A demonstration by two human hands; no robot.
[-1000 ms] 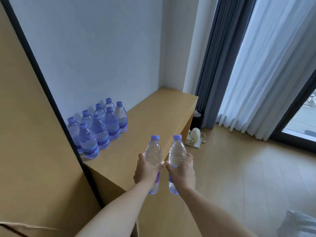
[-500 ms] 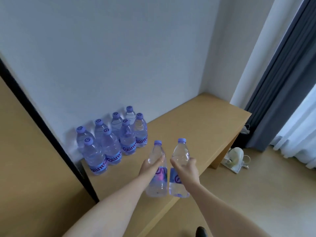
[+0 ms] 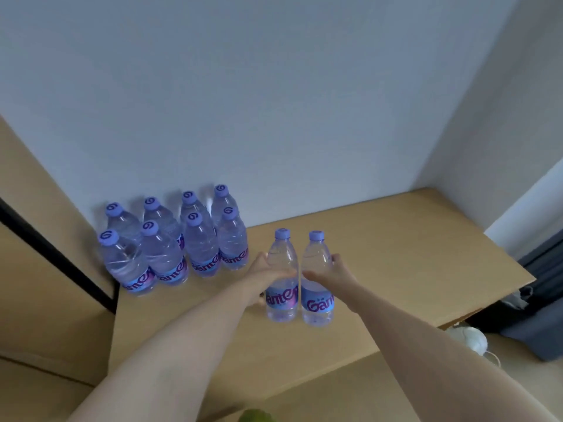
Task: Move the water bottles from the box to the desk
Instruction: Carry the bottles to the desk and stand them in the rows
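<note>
Head view: you hold two water bottles upright, side by side and nearly touching, bases at or just above the desk (image 3: 396, 239); contact with the top can't be told. Your left hand (image 3: 268, 274) wraps the left bottle (image 3: 281, 278) at mid-body, fingers curled round it above the label, thumb across the front. Your right hand (image 3: 335, 274) grips the right bottle (image 3: 316, 281) the same way, fingers closed on its far side, thumb on the front. Both caps are purple, labels blue-purple and facing you. To the left, near but apart, eight more bottles (image 3: 170, 239) stand in two rows of four against the white wall (image 3: 274, 102), packed close. Desk is light wood, running right into the corner. A tan panel with a black edge (image 3: 45, 239) sits left of the group. Past the desk's right edge, a white object (image 3: 469, 336) lies on the floor beside a dark curtain (image 3: 542, 269). Something green (image 3: 256, 417) pokes in at the bottom edge, too cropped to identify.
</note>
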